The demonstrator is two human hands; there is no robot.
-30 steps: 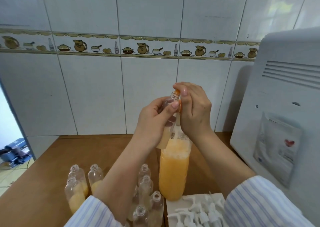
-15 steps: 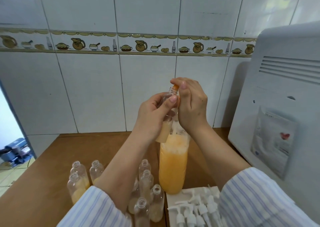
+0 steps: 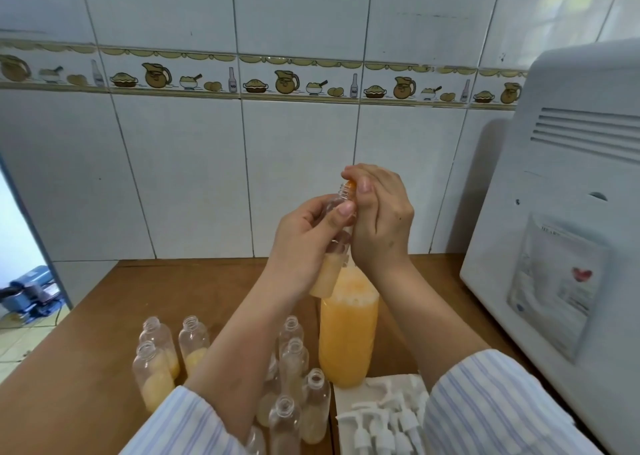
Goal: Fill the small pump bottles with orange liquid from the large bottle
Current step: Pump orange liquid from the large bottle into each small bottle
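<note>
Filling step: left hand (image 3: 304,243) grip wraps small bottle (image 3: 332,246), part-full, tilted toward 1 o'clock. Right hand (image 3: 377,219) grip pinches orange piece (image 3: 351,187) at neck. Next: set down at 7 o'clock among other bottles (image 3: 156,361) on tabletop (image 3: 104,316).

White appliance (image 3: 568,232) beside tiled wall (image 3: 180,177)

Bare hands (image 3: 311,232), forearms, rolled white sleeves (image 3: 485,402) with blue stripes.
</note>
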